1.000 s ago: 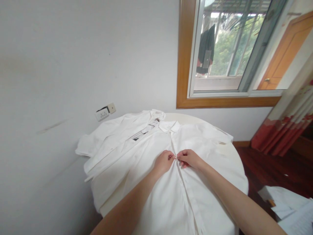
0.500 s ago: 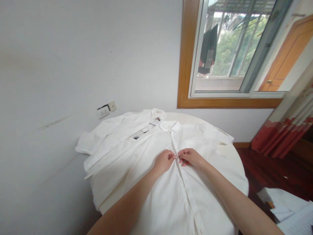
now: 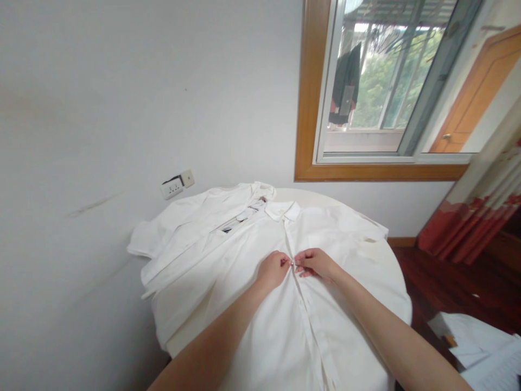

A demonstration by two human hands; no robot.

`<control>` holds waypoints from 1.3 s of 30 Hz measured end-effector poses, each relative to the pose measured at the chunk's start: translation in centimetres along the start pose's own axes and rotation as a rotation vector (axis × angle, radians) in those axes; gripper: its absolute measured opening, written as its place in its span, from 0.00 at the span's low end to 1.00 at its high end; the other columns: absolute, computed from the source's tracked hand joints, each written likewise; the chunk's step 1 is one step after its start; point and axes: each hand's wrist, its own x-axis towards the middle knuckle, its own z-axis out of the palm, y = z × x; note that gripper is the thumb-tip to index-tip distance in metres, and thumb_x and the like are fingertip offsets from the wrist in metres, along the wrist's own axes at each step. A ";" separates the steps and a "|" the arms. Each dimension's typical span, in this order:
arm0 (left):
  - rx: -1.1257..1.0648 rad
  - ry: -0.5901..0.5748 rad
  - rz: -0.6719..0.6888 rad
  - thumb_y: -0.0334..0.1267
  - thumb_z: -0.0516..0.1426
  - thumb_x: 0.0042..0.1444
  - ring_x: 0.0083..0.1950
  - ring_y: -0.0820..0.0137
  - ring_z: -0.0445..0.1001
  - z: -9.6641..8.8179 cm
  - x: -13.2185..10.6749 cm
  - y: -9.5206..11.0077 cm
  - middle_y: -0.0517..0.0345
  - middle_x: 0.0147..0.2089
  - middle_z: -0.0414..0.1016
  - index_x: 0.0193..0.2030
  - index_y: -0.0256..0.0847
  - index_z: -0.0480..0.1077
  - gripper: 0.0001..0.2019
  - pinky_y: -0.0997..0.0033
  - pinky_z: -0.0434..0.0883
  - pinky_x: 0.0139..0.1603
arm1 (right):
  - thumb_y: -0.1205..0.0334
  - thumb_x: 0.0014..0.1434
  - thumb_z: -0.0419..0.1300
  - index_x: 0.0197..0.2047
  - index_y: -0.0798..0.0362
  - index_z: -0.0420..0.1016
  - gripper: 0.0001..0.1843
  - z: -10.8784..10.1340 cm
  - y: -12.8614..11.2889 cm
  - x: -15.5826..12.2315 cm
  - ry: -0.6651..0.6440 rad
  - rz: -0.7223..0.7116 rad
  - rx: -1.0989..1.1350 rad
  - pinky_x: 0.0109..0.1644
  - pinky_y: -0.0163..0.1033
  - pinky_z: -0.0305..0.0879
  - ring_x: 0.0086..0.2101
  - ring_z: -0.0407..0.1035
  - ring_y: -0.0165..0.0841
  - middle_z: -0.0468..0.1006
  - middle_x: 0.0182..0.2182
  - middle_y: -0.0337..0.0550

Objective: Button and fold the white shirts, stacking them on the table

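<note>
A white collared shirt [image 3: 260,326] lies spread, front side up, over a round white table [image 3: 396,277]. Its collar [image 3: 280,210] points toward the wall, and the front edges run down the middle. My left hand [image 3: 274,269] pinches one front edge at chest height. Facing it, my right hand [image 3: 315,264] pinches the opposite edge, the fingertips of both hands almost meeting. A tiny pale spot, perhaps a button, shows between them; the fingers hide most of it. Left of this shirt lies a second white garment [image 3: 195,217], with dark bits showing at its opening.
A wall socket [image 3: 172,188] sits just behind the table. To the right are a wood-framed window [image 3: 306,108] and a red and cream curtain [image 3: 456,228]. White papers [image 3: 476,339] lie low at the right, above the dark red floor [image 3: 411,271].
My right hand's fingertips have come slightly closer to my left fingertips at the shirt's front edge. The shirt and the second garment lie as before.
</note>
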 end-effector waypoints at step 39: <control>0.191 0.054 -0.033 0.45 0.52 0.60 0.37 0.71 0.72 0.2 0.4 0.7 0.57 0.36 0.77 0.31 0.42 0.75 0.14 0.75 0.58 0.32 | 0.66 0.50 0.62 0.35 0.54 0.70 0.07 0.6 0.9 0.0 0.116 -0.194 -0.607 0.21 0.31 0.54 0.15 0.61 0.24 0.69 0.19 0.32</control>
